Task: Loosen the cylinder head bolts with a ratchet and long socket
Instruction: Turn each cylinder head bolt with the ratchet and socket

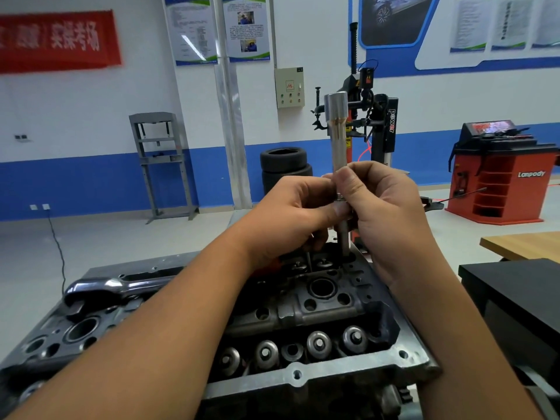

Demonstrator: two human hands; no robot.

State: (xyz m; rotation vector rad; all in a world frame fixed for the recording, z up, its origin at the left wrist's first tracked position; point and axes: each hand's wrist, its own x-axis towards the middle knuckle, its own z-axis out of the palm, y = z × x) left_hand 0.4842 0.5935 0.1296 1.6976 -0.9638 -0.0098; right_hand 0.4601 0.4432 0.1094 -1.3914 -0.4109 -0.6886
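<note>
Workshop backdrop, cylinder head (pixel 303 301) in front; left hand (pixel 291 219) and right hand (pixel 385 213) both pinched upright long socket (pixel 338 137); ratchet (pixel 115 286) lay left.

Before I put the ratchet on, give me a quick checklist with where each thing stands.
1. Long socket upright over the cylinder head: ok.
2. Both hands on it, left hand and right hand pinching its shaft: ok.
3. Lower end seated on a bolt: cannot tell, it disappears into a hole.
4. Ratchet fitted to the socket: not ok, it lies on the head at the left.
5. Socket's top end bare for the ratchet: ok.
</note>
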